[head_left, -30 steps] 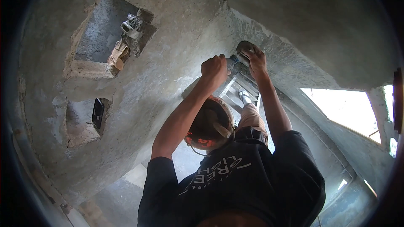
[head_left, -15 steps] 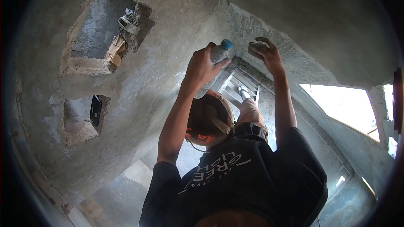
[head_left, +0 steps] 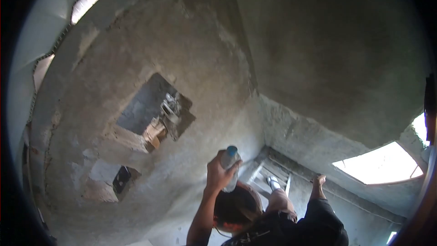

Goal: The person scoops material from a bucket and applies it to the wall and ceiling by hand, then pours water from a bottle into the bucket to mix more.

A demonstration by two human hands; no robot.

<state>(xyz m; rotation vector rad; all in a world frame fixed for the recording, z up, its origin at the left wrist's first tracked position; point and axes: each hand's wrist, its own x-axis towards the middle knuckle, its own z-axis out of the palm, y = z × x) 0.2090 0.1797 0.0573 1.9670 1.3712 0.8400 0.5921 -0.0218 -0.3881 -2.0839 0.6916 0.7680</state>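
My left hand (head_left: 218, 172) is wrapped round a clear plastic bottle (head_left: 230, 183) with a blue cap, held upright beside the plastered wall. Just below the bottle is a round bucket (head_left: 236, 207) with orange-red marks on its rim and a handled tool inside. Out to the right, my right hand (head_left: 320, 180) is small in view near a ledge; its fingers look curled, but what they hold, if anything, cannot be made out.
Two recesses in the left wall hold a brown paper packet (head_left: 154, 132), a pale metallic object (head_left: 170, 109) and a dark phone (head_left: 121, 179). A ladder (head_left: 261, 180) stands below, with my foot (head_left: 273, 182) on it. A bright opening (head_left: 380, 163) is at right.
The view has tilted upward, so the wall recesses and my body sit lower. My right hand has moved away from the bottle, right and down. The bottle remains in my left hand.
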